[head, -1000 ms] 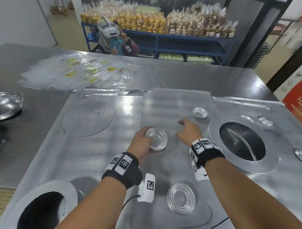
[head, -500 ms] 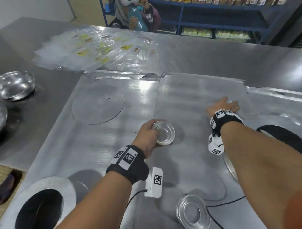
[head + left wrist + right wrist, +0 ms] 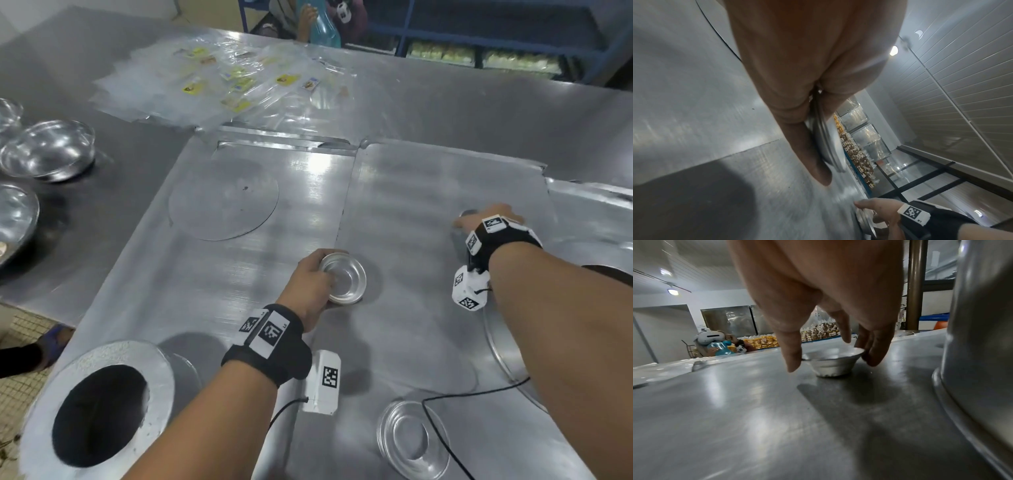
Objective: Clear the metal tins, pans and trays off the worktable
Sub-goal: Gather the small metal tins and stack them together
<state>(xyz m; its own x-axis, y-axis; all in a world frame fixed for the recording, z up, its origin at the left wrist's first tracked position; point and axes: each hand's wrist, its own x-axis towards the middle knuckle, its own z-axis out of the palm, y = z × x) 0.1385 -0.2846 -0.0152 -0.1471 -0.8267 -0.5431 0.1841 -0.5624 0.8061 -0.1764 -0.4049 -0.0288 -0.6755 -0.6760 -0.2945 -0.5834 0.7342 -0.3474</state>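
My left hand [image 3: 313, 279] grips a small round metal tin [image 3: 343, 278] by its near rim, just above the flat metal tray [image 3: 260, 260] in the middle of the worktable. In the left wrist view the tin [image 3: 828, 146] sits edge-on between thumb and fingers. My right hand [image 3: 488, 217] is stretched out to the far right over a second small tin [image 3: 835, 361]. That tin stands on the tray, with my thumb on its left rim and my fingers [image 3: 873, 352] against its right side. In the head view the hand hides almost all of it.
A small ring mould [image 3: 412, 440] lies near the front edge under a cable. Large tube pans stand at the front left [image 3: 99, 414] and under my right forearm [image 3: 503, 346]. A flat metal disc [image 3: 222, 198], bowls [image 3: 48, 147] at the left and plastic bags [image 3: 222, 78] at the back.
My right hand has reached away to the far right tin and closed thumb and fingers on its rim. The left hand has kept hold of its tin.
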